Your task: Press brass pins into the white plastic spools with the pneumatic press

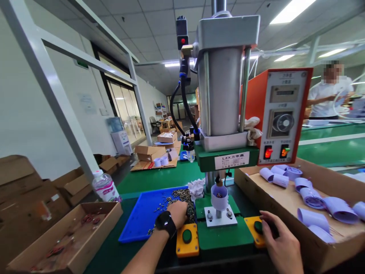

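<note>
My left hand point(177, 214), with a black watch on its wrist, reaches into the pile of small metal parts point(182, 196) at the right side of the blue tray point(137, 217). Its fingertips are hidden among the parts. Beside the right yellow button box point(251, 222), my right hand point(281, 239) is held with fingers apart, close to the green button. A light purple cup-shaped part point(219, 197) stands on the fixture plate point(220, 217) of the press point(219, 91). Another yellow box point(187, 249) with a green button sits just below my left hand.
At the right, a cardboard box point(322, 249) holds several purple cylinders point(313, 198). A shallow box point(94, 228) and a plastic bottle point(105, 186) are at left. An orange control box point(281, 114) stands behind the press. A person point(329, 95) is at the far right.
</note>
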The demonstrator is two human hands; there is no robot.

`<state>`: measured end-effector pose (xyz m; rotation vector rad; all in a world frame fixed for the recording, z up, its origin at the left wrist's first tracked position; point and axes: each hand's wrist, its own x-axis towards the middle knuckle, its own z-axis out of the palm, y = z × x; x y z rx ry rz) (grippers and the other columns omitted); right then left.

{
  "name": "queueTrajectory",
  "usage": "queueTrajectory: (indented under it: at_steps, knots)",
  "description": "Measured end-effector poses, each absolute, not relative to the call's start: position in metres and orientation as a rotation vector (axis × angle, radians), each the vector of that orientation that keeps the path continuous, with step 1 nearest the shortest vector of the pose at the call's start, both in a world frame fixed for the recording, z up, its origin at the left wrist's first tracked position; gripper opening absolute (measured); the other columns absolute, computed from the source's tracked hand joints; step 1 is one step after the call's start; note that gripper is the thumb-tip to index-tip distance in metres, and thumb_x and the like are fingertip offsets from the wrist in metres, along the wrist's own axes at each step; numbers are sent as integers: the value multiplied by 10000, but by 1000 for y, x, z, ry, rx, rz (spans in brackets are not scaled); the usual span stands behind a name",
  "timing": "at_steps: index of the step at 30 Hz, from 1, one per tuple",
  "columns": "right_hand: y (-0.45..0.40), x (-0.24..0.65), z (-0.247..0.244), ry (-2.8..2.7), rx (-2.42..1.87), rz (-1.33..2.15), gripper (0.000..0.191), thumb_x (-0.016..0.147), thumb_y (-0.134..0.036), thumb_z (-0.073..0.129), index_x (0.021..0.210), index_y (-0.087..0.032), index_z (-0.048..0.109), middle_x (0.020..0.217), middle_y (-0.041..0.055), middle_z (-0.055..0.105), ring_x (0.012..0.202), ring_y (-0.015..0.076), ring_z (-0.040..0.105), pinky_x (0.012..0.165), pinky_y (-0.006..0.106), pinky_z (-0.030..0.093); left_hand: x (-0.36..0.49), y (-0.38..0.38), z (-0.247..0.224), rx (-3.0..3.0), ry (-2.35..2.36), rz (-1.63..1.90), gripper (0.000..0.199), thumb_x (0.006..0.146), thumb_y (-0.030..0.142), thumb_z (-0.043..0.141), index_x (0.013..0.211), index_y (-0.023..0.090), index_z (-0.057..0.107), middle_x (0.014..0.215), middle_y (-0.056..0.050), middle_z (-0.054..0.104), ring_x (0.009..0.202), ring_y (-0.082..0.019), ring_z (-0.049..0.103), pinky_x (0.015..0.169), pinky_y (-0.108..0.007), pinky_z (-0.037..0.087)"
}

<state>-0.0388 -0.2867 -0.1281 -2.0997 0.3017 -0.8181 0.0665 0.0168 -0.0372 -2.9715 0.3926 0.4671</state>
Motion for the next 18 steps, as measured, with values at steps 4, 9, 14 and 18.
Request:
queueTrajectory:
  at_steps: [4, 9, 14, 18]
  knots:
    - [-263, -25, -105, 234, -1945, -646, 364, 862, -480, 505, 1082, -206, 599, 1009, 15, 628, 907, 122, 609, 807, 205, 478, 67, 12, -35, -2960, 377, 469, 195, 730, 90, 553, 904, 83, 642, 966, -135, 641, 982, -272, 611, 855, -433, 482]
    - [-223, 7, -62, -287, -1683, -288, 668, 886, -386, 536, 1439, -314, 169, 1331, 42, 437, 1191, 123, 471, 1003, 264, 403, 65, 10, -37, -2981, 370, 449, 210, 770, 70, 470, 884, 90, 645, 920, -126, 644, 951, -272, 618, 835, -436, 485]
    - [-189, 10, -55, -119, -1453, -525, 738, 852, -319, 593, 1445, -287, 155, 1271, 82, 475, 1102, 121, 540, 954, 230, 436, 65, 11, -39, -3028, 358, 407, 246, 783, 65, 414, 888, 106, 633, 944, -121, 638, 951, -279, 607, 824, -409, 472]
    - [-171, -18, -60, -48, -1468, -788, 760, 830, -254, 623, 1452, -269, 187, 1286, 100, 482, 1178, 140, 510, 954, 217, 445, 65, 12, -38, -3085, 339, 369, 271, 772, 70, 415, 909, 147, 636, 929, -80, 642, 947, -252, 603, 815, -361, 456]
